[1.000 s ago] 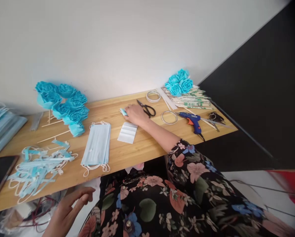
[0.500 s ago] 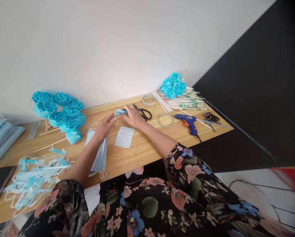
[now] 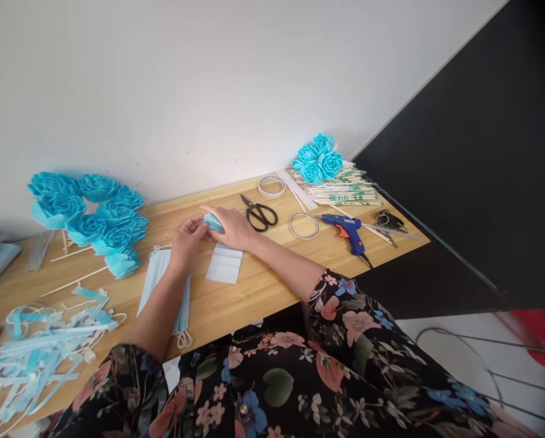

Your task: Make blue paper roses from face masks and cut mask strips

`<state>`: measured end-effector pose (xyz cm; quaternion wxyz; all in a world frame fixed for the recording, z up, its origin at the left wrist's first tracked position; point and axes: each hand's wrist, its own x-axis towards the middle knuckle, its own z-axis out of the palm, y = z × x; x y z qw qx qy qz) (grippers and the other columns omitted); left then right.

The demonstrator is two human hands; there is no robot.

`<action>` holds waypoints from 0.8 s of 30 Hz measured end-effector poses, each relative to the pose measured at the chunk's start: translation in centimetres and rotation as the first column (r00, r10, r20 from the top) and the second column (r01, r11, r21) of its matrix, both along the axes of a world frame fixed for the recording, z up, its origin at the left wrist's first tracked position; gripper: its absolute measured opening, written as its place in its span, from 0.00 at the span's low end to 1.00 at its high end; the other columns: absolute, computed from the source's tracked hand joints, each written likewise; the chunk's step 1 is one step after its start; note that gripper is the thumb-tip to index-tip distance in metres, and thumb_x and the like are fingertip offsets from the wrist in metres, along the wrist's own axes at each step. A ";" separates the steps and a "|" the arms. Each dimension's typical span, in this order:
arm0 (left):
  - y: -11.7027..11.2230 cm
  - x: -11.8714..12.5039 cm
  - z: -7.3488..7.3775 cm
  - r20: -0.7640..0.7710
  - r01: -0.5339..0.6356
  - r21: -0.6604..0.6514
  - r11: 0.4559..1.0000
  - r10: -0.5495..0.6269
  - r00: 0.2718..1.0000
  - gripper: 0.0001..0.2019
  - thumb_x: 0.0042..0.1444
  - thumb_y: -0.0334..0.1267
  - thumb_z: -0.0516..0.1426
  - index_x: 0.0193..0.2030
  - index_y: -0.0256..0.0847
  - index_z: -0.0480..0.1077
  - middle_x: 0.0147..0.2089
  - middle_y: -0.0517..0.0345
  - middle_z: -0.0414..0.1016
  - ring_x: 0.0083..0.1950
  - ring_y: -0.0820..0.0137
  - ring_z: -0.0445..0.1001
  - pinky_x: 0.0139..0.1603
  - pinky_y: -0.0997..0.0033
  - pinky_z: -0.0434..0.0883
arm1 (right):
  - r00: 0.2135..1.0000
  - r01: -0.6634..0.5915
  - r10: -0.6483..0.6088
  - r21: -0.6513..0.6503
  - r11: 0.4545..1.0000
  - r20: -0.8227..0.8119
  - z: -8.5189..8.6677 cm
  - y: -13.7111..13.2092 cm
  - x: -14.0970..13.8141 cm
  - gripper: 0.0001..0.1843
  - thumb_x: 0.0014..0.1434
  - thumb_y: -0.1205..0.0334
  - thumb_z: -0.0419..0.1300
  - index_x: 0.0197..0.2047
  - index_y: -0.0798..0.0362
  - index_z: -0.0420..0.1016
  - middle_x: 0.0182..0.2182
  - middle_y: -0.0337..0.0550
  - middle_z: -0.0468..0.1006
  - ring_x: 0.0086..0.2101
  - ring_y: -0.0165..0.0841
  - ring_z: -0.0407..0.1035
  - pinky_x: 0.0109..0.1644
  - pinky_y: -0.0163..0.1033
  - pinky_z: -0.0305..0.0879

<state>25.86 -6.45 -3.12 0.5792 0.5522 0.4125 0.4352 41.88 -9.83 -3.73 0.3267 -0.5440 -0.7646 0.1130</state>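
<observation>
A small folded piece of light blue mask fabric (image 3: 213,222) is held between my two hands above the table. My right hand (image 3: 234,227) closes round its right side, thumb underneath. At its left end, the fingers of my left hand (image 3: 188,239) are drawn together and pinch it. Below my hands lies a pale creased square of fabric (image 3: 224,264). A blue face mask (image 3: 154,274) with white ear loops lies partly under my left forearm. Black-handled scissors (image 3: 260,216) rest just beyond my right hand.
Blue fabric flowers (image 3: 112,222) on sticks stand at the left, above mask scraps (image 3: 39,353). Tape rolls (image 3: 271,186), a blue glue gun (image 3: 348,228) and keys (image 3: 388,220) lie at the right. More flowers (image 3: 318,159) rest on wrapped sticks (image 3: 345,190) by the wall.
My left hand has come in from beside the blue fabric and now grips its left end. My right hand has shifted slightly left and down with it. The view has turned a little right.
</observation>
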 end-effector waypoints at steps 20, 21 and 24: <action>-0.2 -0.5 -0.5 -0.162 -0.187 0.280 0.942 0.238 0.958 0.15 0.55 0.50 0.60 0.38 0.39 0.73 0.22 0.66 0.65 0.23 0.75 0.62 0.26 0.74 0.59 | 0.900 0.275 -0.267 -0.026 0.961 -0.345 0.3 -0.6 0.6 0.19 0.73 0.57 0.48 0.62 0.53 0.66 0.50 0.48 0.81 0.48 0.37 0.76 0.53 0.38 0.67; -0.1 -0.5 -0.5 -0.153 -0.192 0.280 0.941 0.241 0.958 0.15 0.55 0.50 0.60 0.38 0.39 0.73 0.21 0.66 0.65 0.23 0.76 0.61 0.26 0.74 0.59 | 0.875 0.313 -0.297 -0.021 0.950 -0.384 0.2 -0.4 0.7 0.18 0.72 0.57 0.49 0.60 0.53 0.68 0.50 0.49 0.81 0.48 0.37 0.75 0.53 0.38 0.66; -0.2 -0.4 -0.3 -0.077 -0.163 0.245 0.956 0.187 0.979 0.15 0.53 0.51 0.62 0.36 0.40 0.72 0.21 0.67 0.65 0.22 0.76 0.61 0.25 0.74 0.58 | 0.822 0.353 -0.339 -0.058 0.934 -0.458 0.2 -0.3 0.9 0.14 0.71 0.54 0.51 0.48 0.52 0.72 0.40 0.45 0.81 0.42 0.37 0.75 0.49 0.39 0.67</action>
